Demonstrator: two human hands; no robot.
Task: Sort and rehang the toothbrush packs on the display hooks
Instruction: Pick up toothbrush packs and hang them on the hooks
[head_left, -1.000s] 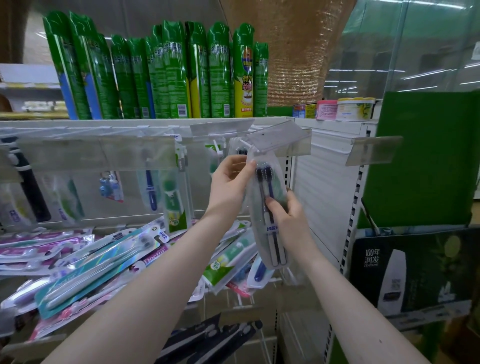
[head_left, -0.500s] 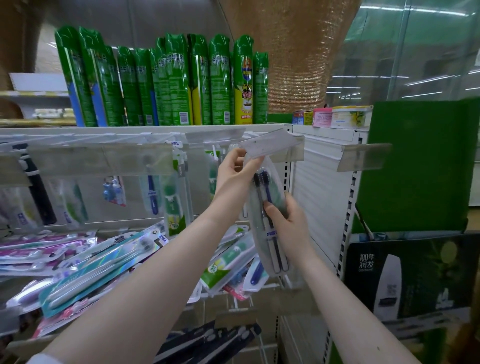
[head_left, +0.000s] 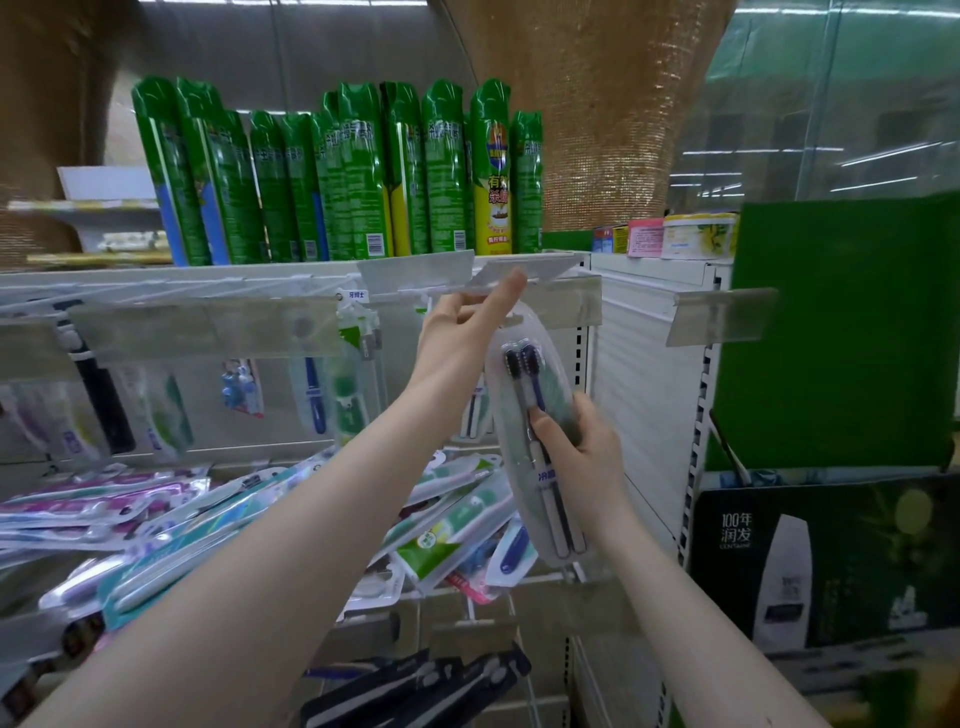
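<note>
Both arms are showing bare, the left forearm (head_left: 311, 519) and the right forearm (head_left: 675, 597) running uncovered from the view's lower edge to the wrists. The left hand (head_left: 457, 338) and right hand (head_left: 582, 447) are likewise showing bare, with slim fingers.

Both bare forearms reach forward and up. The left hand (head_left: 458, 338) is higher, index finger straight and pointing up-right, the other fingers curled. The right hand (head_left: 582, 457) is lower, thumb on the front of a pack (head_left: 522, 379), fingers wrapped behind it.
</note>
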